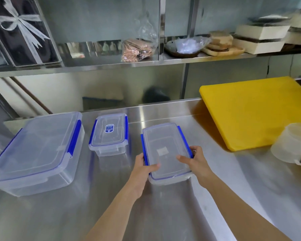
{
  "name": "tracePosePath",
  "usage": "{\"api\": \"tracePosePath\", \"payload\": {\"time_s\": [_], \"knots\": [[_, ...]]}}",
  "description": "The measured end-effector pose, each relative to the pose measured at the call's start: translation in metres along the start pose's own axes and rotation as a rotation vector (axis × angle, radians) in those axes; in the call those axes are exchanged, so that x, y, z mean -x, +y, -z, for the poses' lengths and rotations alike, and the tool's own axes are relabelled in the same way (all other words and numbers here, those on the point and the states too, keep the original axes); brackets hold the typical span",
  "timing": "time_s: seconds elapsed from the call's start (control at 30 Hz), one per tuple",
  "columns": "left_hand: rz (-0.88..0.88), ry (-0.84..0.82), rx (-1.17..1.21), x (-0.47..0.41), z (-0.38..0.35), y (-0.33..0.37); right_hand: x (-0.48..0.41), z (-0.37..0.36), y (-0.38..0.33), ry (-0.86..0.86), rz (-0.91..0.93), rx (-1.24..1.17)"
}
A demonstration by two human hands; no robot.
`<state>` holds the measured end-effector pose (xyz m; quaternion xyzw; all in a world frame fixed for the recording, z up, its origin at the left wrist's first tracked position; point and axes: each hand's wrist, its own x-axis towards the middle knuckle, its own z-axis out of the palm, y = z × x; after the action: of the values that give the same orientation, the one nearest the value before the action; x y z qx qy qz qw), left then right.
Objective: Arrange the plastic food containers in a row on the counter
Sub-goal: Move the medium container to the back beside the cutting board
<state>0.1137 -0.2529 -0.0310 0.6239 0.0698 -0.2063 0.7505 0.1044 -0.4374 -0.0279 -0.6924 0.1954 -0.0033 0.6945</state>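
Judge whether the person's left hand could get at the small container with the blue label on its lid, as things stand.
Probably yes, once it lets go. The left hand is gripping the flat container together with the right hand. Bare counter lies between it and the labelled container, with nothing in the way.

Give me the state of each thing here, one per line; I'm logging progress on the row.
large container: lid clipped on, empty, on counter at left.
small container: lid on, empty, standing free.
medium container: lid on, empty, gripped at both sides.
left hand: gripping it.
right hand: gripping it.
yellow cutting board: leaning, propped at the back.
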Motion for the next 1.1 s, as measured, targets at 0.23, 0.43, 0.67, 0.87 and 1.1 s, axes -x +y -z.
{"api": "tracePosePath", "payload": {"time_s": [0.23, 0.43, 0.67, 0.87, 1.1], "knots": [[-0.071, -0.025, -0.016, -0.06, 0.007, 0.017, -0.069, -0.023, -0.011, -0.011, -0.029, -0.042], [-0.084, 0.052, -0.105, -0.116, 0.014, 0.029, -0.131, -0.039, -0.019, -0.035, -0.018, -0.031], [-0.117, 0.149, -0.16, -0.151, 0.013, 0.039, -0.168, -0.052, -0.013, 0.021, 0.01, -0.004], [-0.175, 0.369, -0.402, -0.147, 0.008, 0.035, -0.164, -0.051, -0.009, 0.055, 0.052, 0.053], [-0.187, 0.409, -0.469, -0.133, -0.005, 0.028, -0.152, -0.049, -0.005, 0.039, 0.077, 0.131]]}}
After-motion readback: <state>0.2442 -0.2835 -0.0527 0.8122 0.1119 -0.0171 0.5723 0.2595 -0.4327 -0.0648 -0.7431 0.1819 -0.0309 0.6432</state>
